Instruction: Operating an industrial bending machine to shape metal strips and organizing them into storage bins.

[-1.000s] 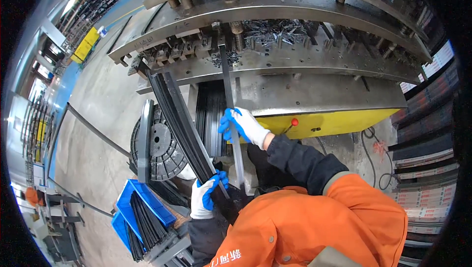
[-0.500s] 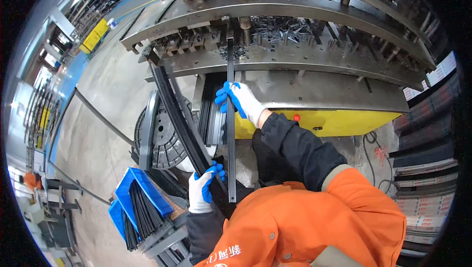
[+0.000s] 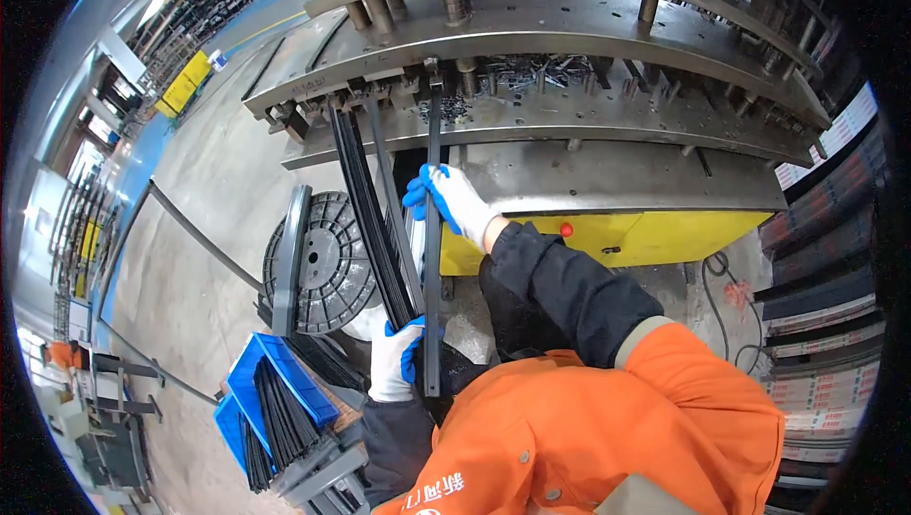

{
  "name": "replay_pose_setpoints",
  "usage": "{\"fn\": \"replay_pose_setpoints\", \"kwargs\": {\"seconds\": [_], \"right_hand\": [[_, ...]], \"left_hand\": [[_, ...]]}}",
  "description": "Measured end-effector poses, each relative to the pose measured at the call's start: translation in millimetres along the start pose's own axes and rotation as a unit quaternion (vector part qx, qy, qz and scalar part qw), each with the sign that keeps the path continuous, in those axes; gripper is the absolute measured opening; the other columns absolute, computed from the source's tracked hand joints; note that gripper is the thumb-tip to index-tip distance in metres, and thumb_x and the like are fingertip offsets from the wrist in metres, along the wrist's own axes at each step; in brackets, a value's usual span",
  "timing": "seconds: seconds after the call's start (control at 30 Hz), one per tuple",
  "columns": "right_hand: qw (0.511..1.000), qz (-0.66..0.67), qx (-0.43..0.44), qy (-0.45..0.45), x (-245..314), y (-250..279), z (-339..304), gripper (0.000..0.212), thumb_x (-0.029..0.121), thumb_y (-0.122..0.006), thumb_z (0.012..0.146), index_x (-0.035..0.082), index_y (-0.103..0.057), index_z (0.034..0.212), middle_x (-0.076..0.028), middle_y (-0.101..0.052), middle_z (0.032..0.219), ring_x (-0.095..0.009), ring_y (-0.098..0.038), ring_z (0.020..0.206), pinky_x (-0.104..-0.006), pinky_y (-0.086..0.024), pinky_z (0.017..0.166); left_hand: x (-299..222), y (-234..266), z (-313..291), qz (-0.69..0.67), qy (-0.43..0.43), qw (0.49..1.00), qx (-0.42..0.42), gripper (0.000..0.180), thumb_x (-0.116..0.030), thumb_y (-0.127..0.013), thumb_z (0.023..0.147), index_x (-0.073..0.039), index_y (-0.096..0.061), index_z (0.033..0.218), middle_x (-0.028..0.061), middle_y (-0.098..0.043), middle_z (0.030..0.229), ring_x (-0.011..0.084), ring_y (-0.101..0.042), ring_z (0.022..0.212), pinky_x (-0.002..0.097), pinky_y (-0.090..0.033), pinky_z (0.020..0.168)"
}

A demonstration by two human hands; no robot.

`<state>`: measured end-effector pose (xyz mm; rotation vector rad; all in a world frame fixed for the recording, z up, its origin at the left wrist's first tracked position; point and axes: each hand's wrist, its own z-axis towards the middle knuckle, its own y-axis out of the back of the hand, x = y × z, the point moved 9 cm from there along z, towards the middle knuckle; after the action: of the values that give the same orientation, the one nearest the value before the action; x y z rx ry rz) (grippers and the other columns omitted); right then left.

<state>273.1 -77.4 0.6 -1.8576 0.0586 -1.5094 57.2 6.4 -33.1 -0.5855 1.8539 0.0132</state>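
Observation:
My right hand (image 3: 462,202), in a white and blue work glove, is closed round a long, dark metal profile bar (image 3: 433,292). The bar's far end reaches between the plates of a press (image 3: 531,124), and its near end lies close to my body. Lower down, my gloved left hand (image 3: 390,363) grips the near end of a bundle of long black strips (image 3: 365,202). The bundle slants away to the left of the bar, its far end at the press's front edge. A thin grey strip (image 3: 391,173) runs between bundle and bar; whether I hold it cannot be made out.
Metal scraps (image 3: 541,69) litter the lower press plate. Below it sits a yellow base (image 3: 607,235) with a red button. To the left are a black reel (image 3: 327,263) and blue bins (image 3: 280,392) holding black strips. Stacked long material (image 3: 821,354) lines the right side.
The far end of the black bundle has swung right, toward the bar. My right hand and the bar have shifted slightly left, and the bar shows a smoother face.

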Motion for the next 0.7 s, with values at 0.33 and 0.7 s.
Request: {"fn": "replay_pose_setpoints", "kwargs": {"seconds": [0.33,0.7], "right_hand": [[0.975,-0.063,-0.051,0.205,73.3,10.0,-58.9,0.025,0.027,-0.046,0.094,0.003,-0.054,0.091,-0.009,-0.064,0.083,-0.019,-0.056,0.061,-0.0317,-0.049,0.060],[0.824,-0.564,-0.041,0.033,13.3,35.4,-12.2,0.043,0.042,-0.048,0.087,0.002,-0.056,0.074,-0.010,-0.058,0.066,-0.025,-0.051,0.058,-0.0374,-0.043,0.059]], "left_hand": [[-1.6,-0.9,37.1,0.109,-0.018,0.994,-0.002,0.016,0.002,-0.058,0.075,0.003,-0.060,0.091,0.0113,-0.064,0.076,0.0169,-0.060,0.062,0.0235,-0.050,0.058],[22.6,-37.3,58.6,0.079,0.004,0.996,0.027,0.016,-0.002,-0.062,0.074,0.004,-0.062,0.089,0.0091,-0.065,0.073,0.0146,-0.061,0.061,0.0215,-0.048,0.055]]}}
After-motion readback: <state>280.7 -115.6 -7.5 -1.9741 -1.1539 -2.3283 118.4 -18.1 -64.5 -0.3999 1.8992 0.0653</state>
